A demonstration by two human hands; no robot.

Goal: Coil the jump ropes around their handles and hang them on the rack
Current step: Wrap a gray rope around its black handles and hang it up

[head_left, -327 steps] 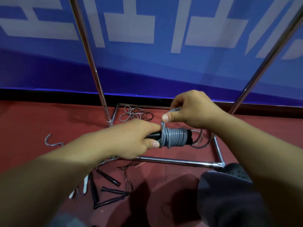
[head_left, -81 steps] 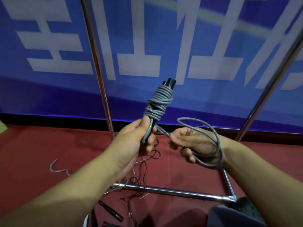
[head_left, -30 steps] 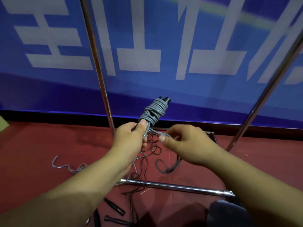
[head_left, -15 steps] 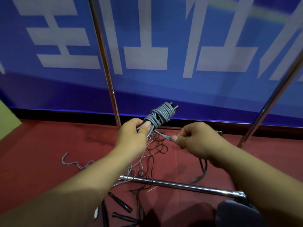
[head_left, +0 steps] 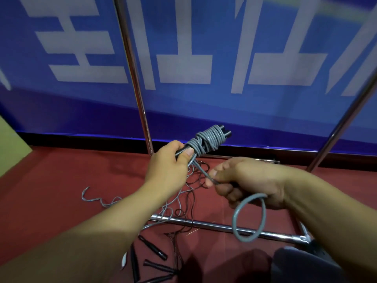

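— The grip on the left?
— The left hand (head_left: 167, 166) is curled round the black handles (head_left: 223, 132), thumb pressed on the coiled grey jump rope (head_left: 206, 141); the bundle tilts up to the right, in the air before the rack's upright pole (head_left: 133, 72).
— And the right?
— The right hand (head_left: 248, 180) pinches the rope's free strand just beside the bundle; a loop (head_left: 250, 218) hangs beneath it, above the rack's base bar (head_left: 214, 224); loose ropes (head_left: 183, 201) and spare handles (head_left: 153, 250) lie on the red floor (head_left: 51, 180).
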